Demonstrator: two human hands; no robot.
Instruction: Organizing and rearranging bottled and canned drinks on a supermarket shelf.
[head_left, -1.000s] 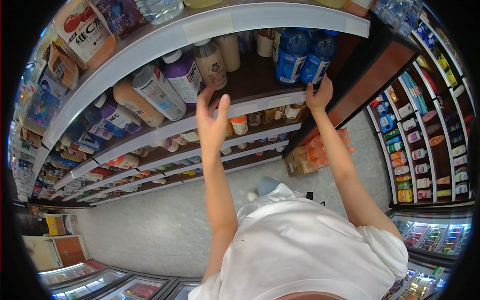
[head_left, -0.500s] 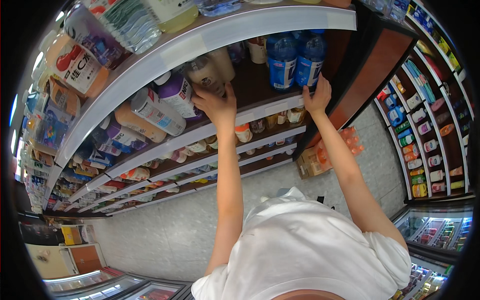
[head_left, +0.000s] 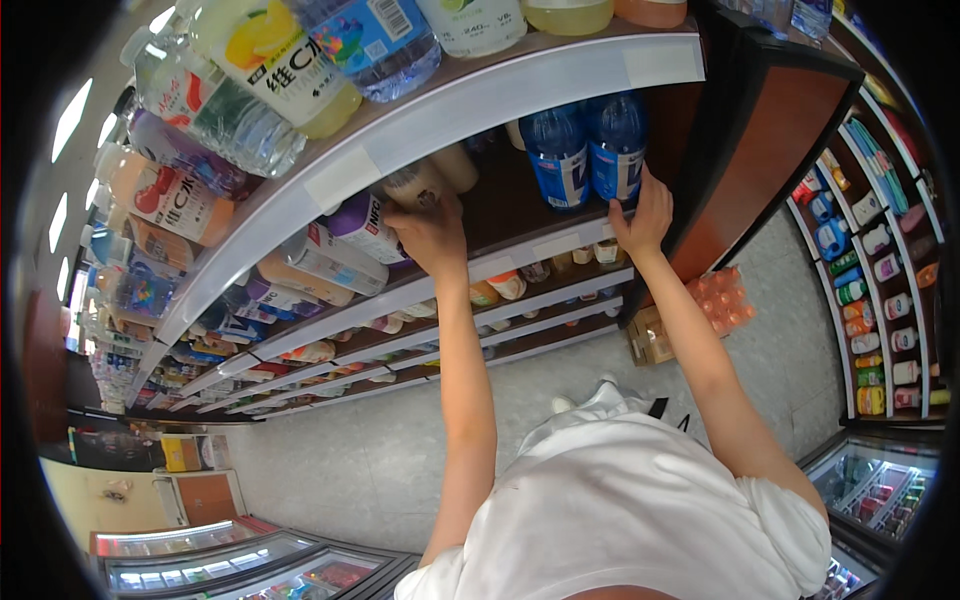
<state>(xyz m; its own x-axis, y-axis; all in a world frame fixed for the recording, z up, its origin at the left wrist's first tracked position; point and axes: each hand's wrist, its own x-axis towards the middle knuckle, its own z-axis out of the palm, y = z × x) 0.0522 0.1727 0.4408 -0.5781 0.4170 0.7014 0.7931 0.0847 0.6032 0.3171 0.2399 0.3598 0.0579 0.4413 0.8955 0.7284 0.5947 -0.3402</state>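
My left hand [head_left: 432, 238] is wrapped round the lower part of a beige bottle [head_left: 412, 186] on the shelf below the top one. A purple-labelled bottle [head_left: 365, 228] stands just left of it. Further right, two blue bottles stand side by side near the shelf's right end. My right hand [head_left: 645, 218] grips the lower part of the right blue bottle [head_left: 616, 160], thumb at its front and fingers along its right side. The left blue bottle [head_left: 556, 165] is untouched. Part of the beige bottle is hidden by the shelf edge above and by my fingers.
The upper shelf's pale front edge [head_left: 480, 118] overhangs both hands, with drink bottles above it. A dark upright panel [head_left: 765, 150] closes the shelf's right end. On the floor lie a cardboard box [head_left: 652, 337] and a pack of orange bottles [head_left: 722, 300]. Glass-topped coolers [head_left: 870, 480] stand behind.
The view has shifted, so more of the upper shelf and its bottles shows. Both hands stay at the same bottles, with little visible movement against the shelf.
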